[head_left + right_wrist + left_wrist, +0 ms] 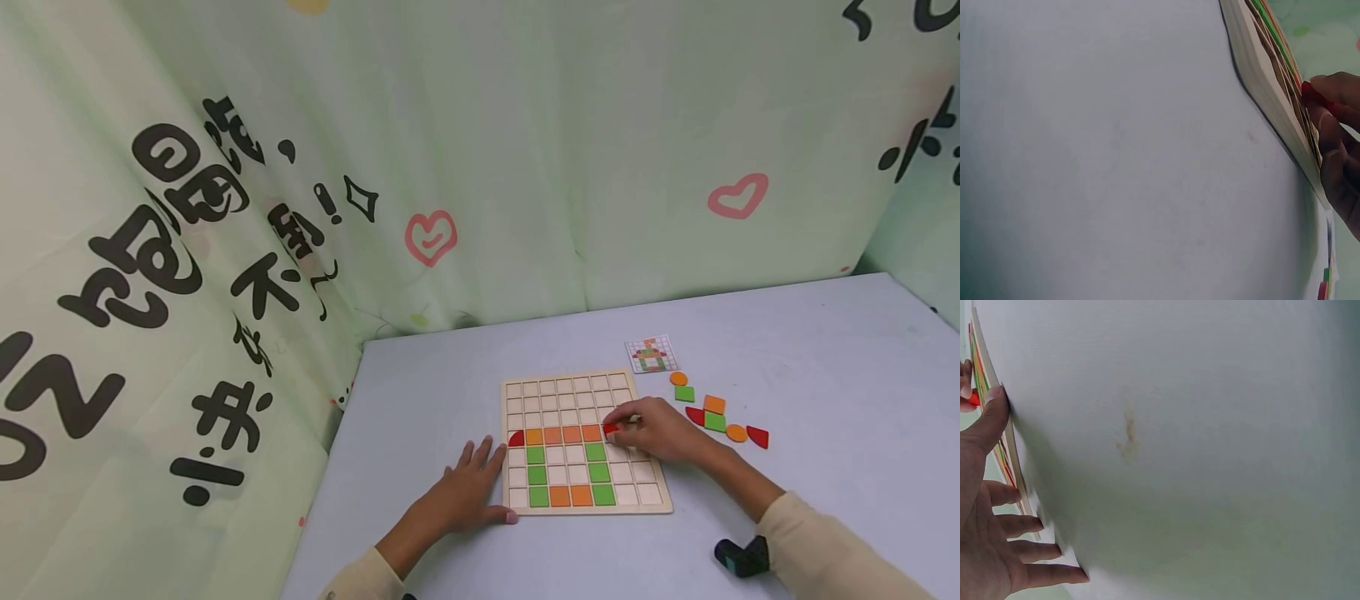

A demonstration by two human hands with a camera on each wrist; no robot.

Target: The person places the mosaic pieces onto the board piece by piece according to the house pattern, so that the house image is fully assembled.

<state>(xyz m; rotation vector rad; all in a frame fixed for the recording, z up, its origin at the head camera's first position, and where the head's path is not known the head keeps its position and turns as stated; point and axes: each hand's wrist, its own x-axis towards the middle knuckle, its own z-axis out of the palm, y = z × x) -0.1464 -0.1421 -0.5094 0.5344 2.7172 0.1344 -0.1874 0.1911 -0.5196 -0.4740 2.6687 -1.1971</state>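
Observation:
A square wooden grid board (588, 401) lies on the table, some of its cells filled with green, orange and red tiles. Between thumb and fingers my right hand (660, 429) pinches a red tile (610, 428) over the cell just right of the orange row; the right wrist view also shows this red piece (1313, 95) at the board's surface. My left hand (468, 487) rests with spread fingers at the board's left edge, its thumb by the lower left corner. In the left wrist view the thumb (996, 419) touches the board's rim.
Right of the board lie several loose tiles, among them an orange circle (678, 378), a green square (684, 393) and a red piece (757, 437). A pattern card (651, 354) lies behind the board. Near the right sleeve is a black object (742, 557). Printed curtains (525, 167) stand behind the table.

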